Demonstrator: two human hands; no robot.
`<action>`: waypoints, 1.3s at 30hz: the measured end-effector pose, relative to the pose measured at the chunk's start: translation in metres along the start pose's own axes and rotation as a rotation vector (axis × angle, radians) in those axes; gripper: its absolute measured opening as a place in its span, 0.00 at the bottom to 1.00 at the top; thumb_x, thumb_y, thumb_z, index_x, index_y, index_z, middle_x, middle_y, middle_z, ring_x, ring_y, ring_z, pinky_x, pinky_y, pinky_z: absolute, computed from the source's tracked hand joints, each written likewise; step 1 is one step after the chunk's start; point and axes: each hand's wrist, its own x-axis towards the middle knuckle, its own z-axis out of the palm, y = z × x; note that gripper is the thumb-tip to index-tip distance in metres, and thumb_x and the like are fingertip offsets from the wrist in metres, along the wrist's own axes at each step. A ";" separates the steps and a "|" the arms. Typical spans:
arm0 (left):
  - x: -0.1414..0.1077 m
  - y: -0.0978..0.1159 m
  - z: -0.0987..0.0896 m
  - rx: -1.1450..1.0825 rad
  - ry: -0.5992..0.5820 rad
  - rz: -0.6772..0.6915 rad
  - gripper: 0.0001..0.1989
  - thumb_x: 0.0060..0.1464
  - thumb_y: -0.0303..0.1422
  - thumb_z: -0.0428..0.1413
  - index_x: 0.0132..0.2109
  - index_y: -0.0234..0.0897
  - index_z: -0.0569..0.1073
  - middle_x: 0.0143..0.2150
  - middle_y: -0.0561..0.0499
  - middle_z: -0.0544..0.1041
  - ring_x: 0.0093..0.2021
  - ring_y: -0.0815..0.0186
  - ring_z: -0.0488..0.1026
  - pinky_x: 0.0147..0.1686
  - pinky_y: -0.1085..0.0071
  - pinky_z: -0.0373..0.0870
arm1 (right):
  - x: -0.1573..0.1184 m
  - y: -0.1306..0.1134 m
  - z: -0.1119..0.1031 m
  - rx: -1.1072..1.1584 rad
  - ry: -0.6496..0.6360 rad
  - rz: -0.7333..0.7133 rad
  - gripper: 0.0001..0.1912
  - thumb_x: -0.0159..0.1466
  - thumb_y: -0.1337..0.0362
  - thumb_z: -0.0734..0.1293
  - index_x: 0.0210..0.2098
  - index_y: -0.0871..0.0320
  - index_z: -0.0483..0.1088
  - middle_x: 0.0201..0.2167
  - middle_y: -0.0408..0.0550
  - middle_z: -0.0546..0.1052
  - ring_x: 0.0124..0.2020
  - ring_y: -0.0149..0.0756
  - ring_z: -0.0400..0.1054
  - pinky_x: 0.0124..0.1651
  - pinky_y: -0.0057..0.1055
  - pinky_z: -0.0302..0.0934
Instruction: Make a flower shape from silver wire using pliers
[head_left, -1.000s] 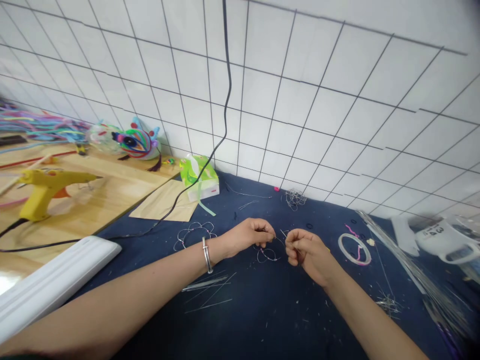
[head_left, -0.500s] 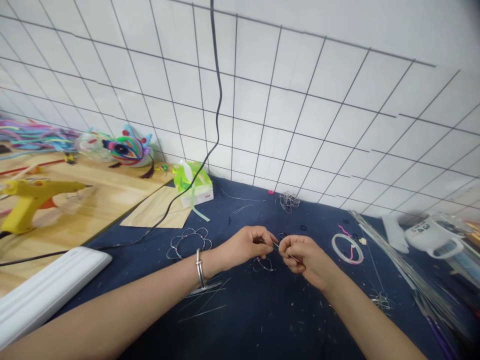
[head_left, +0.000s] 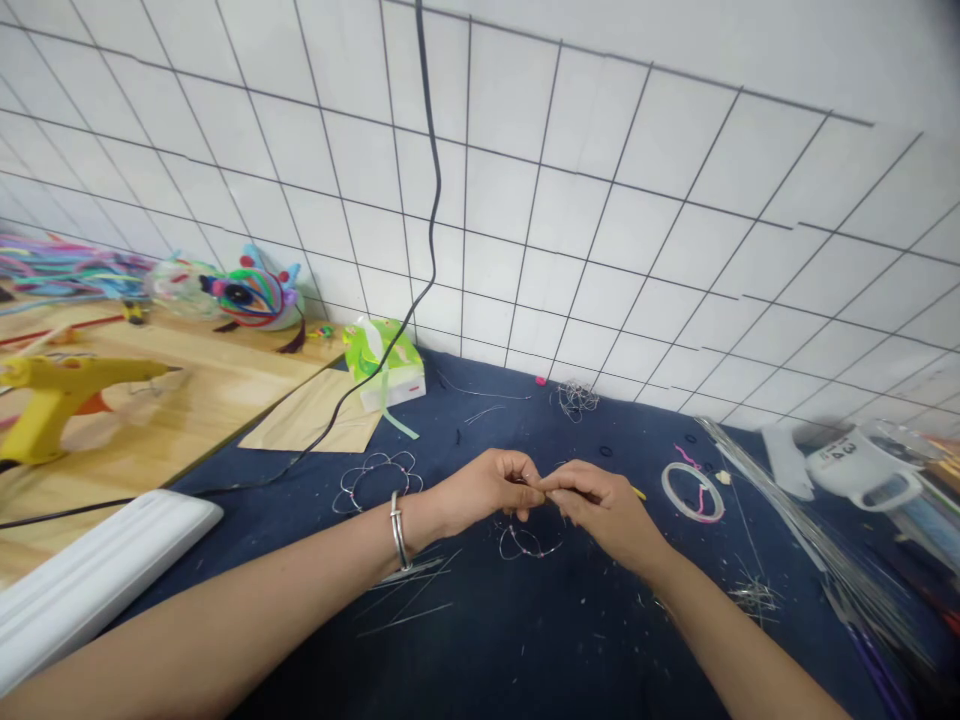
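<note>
Across the back stands a white tiled wall (head_left: 510,180), above a dark blue counter (head_left: 480,650) strewn with wire. To the left lie a wooden board (head_left: 217,365) and a yellow glue gun (head_left: 52,395); to the right, a fanned bundle of long wires (head_left: 795,530). Near the middle, the left hand (head_left: 491,490) and the right hand (head_left: 604,505) come together, fingertips meeting, both pinched on a fine beaded wire (head_left: 529,553) whose loops show just below the left fingers. The exact spot they grip is hidden. A petalled wire ring (head_left: 381,465) lies apart, beyond the left wrist, a useful pattern for loop size.

The step in hand looks like shaping or joining the thin wire. To do it well, the left pinch should hold close to the join as an anchor, while the right works in small, even turns; a hard pull could kink the wire or draw a loop smaller. The lower loops are best left hanging free, their tiny pink beads (head_left: 512,529) kept from sliding.
</note>
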 end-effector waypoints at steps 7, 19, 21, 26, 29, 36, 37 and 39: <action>-0.001 0.001 0.002 0.026 -0.003 0.000 0.06 0.49 0.31 0.54 0.35 0.34 0.70 0.27 0.52 0.71 0.28 0.71 0.68 0.27 0.75 0.62 | 0.000 0.006 0.003 -0.138 0.164 -0.032 0.11 0.62 0.61 0.58 0.37 0.54 0.72 0.34 0.45 0.71 0.33 0.31 0.65 0.36 0.28 0.59; 0.000 -0.003 0.000 0.032 -0.092 -0.025 0.06 0.48 0.31 0.55 0.35 0.33 0.69 0.27 0.51 0.72 0.27 0.69 0.71 0.25 0.75 0.61 | 0.004 0.014 0.006 0.114 0.115 0.119 0.10 0.60 0.64 0.60 0.36 0.57 0.72 0.23 0.42 0.72 0.24 0.28 0.65 0.29 0.26 0.60; -0.001 -0.003 0.000 0.018 -0.107 -0.031 0.07 0.48 0.30 0.56 0.36 0.33 0.69 0.28 0.51 0.72 0.27 0.69 0.71 0.25 0.75 0.61 | 0.005 0.015 0.006 0.154 0.117 0.127 0.09 0.59 0.64 0.60 0.36 0.58 0.71 0.24 0.42 0.72 0.25 0.28 0.65 0.30 0.27 0.61; -0.001 -0.003 -0.001 0.009 -0.119 -0.056 0.09 0.47 0.30 0.57 0.38 0.33 0.69 0.30 0.50 0.73 0.27 0.69 0.72 0.24 0.75 0.61 | 0.005 0.017 0.005 0.210 0.071 0.112 0.09 0.59 0.64 0.60 0.36 0.59 0.69 0.26 0.43 0.72 0.27 0.29 0.66 0.32 0.28 0.62; -0.001 -0.003 -0.003 0.007 -0.136 -0.091 0.10 0.47 0.32 0.57 0.38 0.33 0.71 0.32 0.49 0.74 0.28 0.69 0.72 0.25 0.75 0.61 | 0.005 0.021 0.004 0.244 0.031 0.092 0.08 0.60 0.64 0.60 0.36 0.59 0.68 0.26 0.43 0.71 0.28 0.29 0.66 0.33 0.29 0.62; -0.001 -0.003 -0.003 0.060 -0.177 -0.130 0.08 0.47 0.32 0.56 0.36 0.33 0.73 0.30 0.50 0.73 0.27 0.70 0.72 0.24 0.76 0.61 | 0.005 0.027 0.005 0.308 -0.034 0.073 0.07 0.60 0.64 0.60 0.36 0.59 0.67 0.28 0.44 0.71 0.29 0.30 0.66 0.34 0.29 0.62; -0.001 -0.003 -0.003 0.078 -0.175 -0.119 0.08 0.47 0.32 0.55 0.36 0.33 0.73 0.30 0.50 0.73 0.27 0.70 0.72 0.24 0.76 0.61 | 0.005 0.027 0.005 0.297 -0.031 0.072 0.07 0.60 0.64 0.61 0.36 0.59 0.67 0.28 0.44 0.70 0.29 0.30 0.65 0.33 0.29 0.62; -0.001 -0.004 -0.002 0.126 -0.162 -0.093 0.07 0.47 0.31 0.54 0.35 0.33 0.73 0.30 0.51 0.73 0.27 0.70 0.72 0.24 0.76 0.61 | 0.005 0.026 0.006 0.245 -0.006 0.079 0.08 0.59 0.63 0.61 0.36 0.58 0.68 0.27 0.43 0.70 0.27 0.29 0.64 0.31 0.28 0.61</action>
